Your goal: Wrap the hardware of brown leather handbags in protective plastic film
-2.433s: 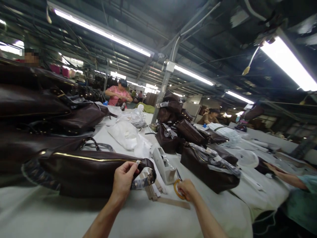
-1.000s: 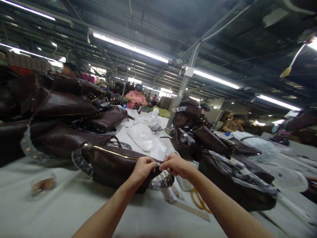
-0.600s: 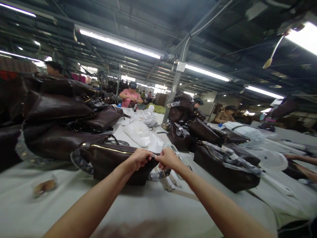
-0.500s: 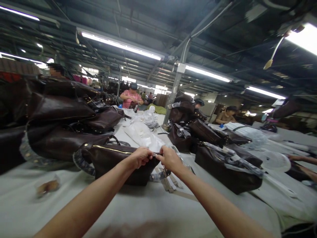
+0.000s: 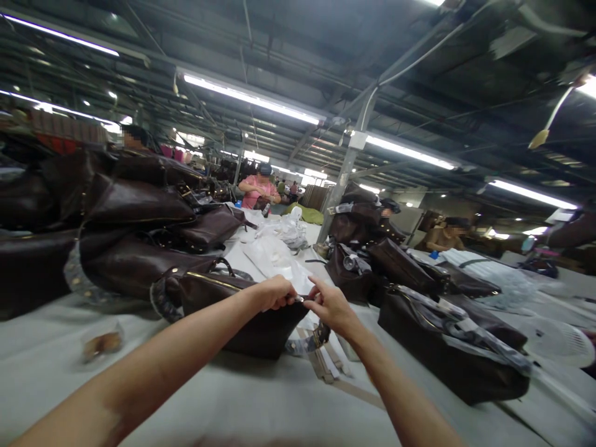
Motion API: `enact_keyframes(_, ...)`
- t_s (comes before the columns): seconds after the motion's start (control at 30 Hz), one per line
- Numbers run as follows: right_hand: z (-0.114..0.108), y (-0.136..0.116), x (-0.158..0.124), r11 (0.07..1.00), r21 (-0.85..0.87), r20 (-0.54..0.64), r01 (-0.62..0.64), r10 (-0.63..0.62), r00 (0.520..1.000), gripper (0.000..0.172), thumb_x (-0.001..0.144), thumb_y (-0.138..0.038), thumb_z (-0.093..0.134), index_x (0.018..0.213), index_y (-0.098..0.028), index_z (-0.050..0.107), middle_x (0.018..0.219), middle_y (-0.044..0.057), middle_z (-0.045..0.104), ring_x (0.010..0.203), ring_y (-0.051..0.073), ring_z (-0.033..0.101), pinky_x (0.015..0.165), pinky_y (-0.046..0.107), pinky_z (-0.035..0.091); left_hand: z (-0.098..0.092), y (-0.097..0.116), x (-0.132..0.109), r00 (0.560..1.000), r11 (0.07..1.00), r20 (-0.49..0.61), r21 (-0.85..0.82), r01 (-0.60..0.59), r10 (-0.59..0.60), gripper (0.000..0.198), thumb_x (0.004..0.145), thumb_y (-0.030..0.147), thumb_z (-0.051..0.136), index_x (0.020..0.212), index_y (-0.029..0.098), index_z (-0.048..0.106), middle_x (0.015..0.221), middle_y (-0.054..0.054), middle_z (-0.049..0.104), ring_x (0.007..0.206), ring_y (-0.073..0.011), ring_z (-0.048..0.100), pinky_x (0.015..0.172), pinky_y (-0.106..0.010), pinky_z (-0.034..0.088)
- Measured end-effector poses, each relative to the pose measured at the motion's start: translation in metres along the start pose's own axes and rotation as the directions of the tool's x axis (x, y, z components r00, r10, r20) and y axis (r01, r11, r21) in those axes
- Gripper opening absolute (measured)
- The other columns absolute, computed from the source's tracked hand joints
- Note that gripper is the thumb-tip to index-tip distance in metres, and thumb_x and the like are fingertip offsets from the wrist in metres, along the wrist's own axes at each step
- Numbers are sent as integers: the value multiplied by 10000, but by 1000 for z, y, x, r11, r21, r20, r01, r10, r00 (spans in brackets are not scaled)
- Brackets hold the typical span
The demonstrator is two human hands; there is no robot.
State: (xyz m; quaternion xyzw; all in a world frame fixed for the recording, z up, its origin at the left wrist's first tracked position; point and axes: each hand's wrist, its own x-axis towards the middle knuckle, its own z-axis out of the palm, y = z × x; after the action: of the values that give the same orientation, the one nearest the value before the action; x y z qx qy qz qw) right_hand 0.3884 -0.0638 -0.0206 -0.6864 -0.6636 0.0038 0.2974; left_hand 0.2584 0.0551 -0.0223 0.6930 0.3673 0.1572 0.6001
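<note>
A dark brown leather bag (image 5: 254, 326) stands on the pale table, its gold zipper (image 5: 214, 279) running along the top edge. At the right end of that zipper, my left hand (image 5: 277, 293) is closed in a pinch on a small shiny piece that looks like the zipper pull (image 5: 298, 299). Facing it, my right hand (image 5: 330, 305) has its index finger and thumb apart, the thumb close to the bag's top corner. Whether the thumb touches the leather I cannot tell. A plastic-wrapped handle or strap (image 5: 302, 344) hangs at the bag's right end.
Brown bags (image 5: 139, 205) are piled on the left. Another bag (image 5: 451, 341) with wrapped straps stands on the right, near a white fan (image 5: 556, 341). White plastic wrapping (image 5: 274, 248) lies behind, card strips (image 5: 326, 363) beside the bag. A co-worker in pink (image 5: 258, 189) sits beyond.
The right index finger has lifted away from the thumb, opening the right hand's pinch. My left hand stays at the zipper's right end. The view has shifted slightly left.
</note>
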Motion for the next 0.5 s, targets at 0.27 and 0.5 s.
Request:
enact_keyframes(0.27, -1, 12, -28, 985, -106, -103, 134, -144, 984, 190, 909, -227, 470, 845, -199, 647, 844, 45, 604, 794, 169, 592, 755, 266, 440, -10, 13, 2, 942, 982, 275, 35, 188, -190, 315, 686, 234, 662, 438, 155, 484, 437, 24, 394, 364, -39, 187, 438, -203, 116)
enact_keyframes(0.5, 19, -5, -11, 939, -318, -126, 129, -176, 976, 178, 904, -283, 523, 974, -198, 663, 882, 58, 642, 814, 174, 592, 717, 245, 388, -7, 24, 4, 940, 973, 265, 144, 182, -215, 349, 743, 241, 614, 445, 155, 454, 408, 23, 371, 350, -41, 204, 409, -196, 106)
